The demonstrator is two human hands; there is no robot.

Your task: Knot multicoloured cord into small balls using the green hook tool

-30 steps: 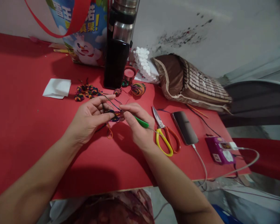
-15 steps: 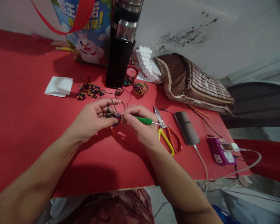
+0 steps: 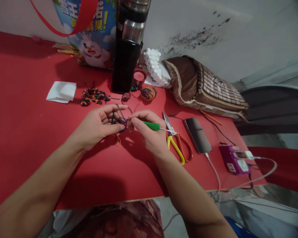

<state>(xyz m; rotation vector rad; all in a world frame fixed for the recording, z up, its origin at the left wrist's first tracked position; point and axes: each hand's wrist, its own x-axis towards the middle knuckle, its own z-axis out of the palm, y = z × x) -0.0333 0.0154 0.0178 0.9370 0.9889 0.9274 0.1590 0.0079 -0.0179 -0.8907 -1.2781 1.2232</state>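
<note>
My left hand (image 3: 96,125) pinches a small knot of multicoloured cord (image 3: 119,122) between thumb and fingers, just above the red table (image 3: 27,132). Loose strands loop up over my left index finger and hang below the knot. My right hand (image 3: 149,132) grips a thin tool with a green handle (image 3: 151,125), its point aimed left into the knot. Both hands meet at the middle of the table.
Yellow and orange scissors (image 3: 177,145) lie right of my right hand, then a phone (image 3: 197,135) on a cable and a purple box (image 3: 234,159). Behind are finished knots (image 3: 94,96), a white cloth (image 3: 61,91), a black flask (image 3: 125,62), a cord coil (image 3: 147,93), a printed bag (image 3: 89,36) and a brown cushion (image 3: 203,86).
My right hand has swung the green-handled tool from a slanted position to nearly level, and its point has moved closer to the knot. My left hand has held the knot in place.
</note>
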